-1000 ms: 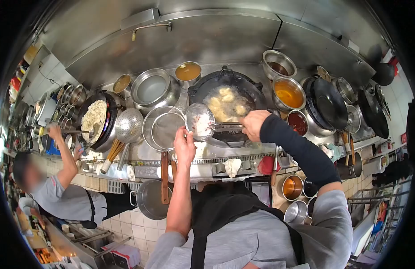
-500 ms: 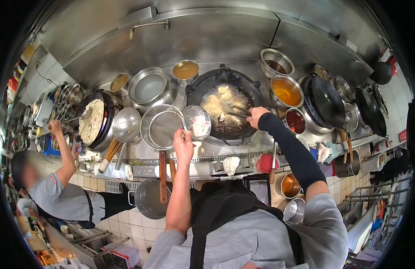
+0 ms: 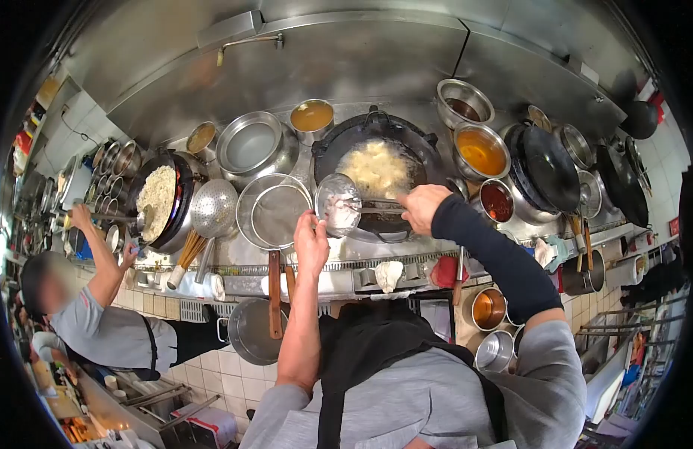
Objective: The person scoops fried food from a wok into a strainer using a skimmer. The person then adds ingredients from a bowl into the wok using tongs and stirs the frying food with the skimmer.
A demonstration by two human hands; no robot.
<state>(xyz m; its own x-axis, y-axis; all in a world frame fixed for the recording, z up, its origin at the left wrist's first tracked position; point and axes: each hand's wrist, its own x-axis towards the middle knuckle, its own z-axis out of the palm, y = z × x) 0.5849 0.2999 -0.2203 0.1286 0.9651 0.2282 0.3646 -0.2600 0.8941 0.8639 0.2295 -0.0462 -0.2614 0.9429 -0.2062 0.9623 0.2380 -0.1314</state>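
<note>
Right hand [image 3: 426, 211], closed round tongs [image 3: 382, 202], has swung back from the wok [image 3: 333, 144] to the bowl [image 3: 336, 203] the curled left hand [image 3: 310, 243] grips at the wok's front-left rim, transfer seemingly unfinished.

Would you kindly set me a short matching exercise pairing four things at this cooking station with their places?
Things:
1. Clear bowl
2. Metal tongs
3. Battered pieces
4. Perforated ladle

Places:
A. In the central wok
B. In the wearer's right hand
C. Left of the central wok
D. In the wearer's left hand

Pairs: 1-D, 2-B, 3-A, 4-C
</note>
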